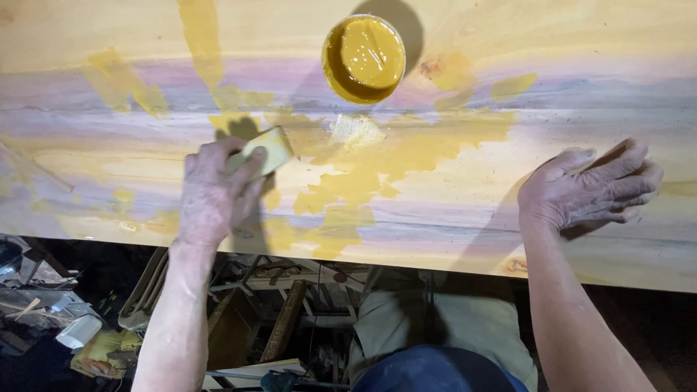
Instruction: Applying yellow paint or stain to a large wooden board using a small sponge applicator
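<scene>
Sponge (263, 151) gripped by left hand (214, 196) near round yellow tub (363, 58).

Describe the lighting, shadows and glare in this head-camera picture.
Head view: warm light falls on the wooden board; the tub of yellow paste shows a glossy highlight and casts a round shadow up and right; the left hand with the yellow pad and the right hand cast soft shadows; the clutter below the board is dim.
</scene>
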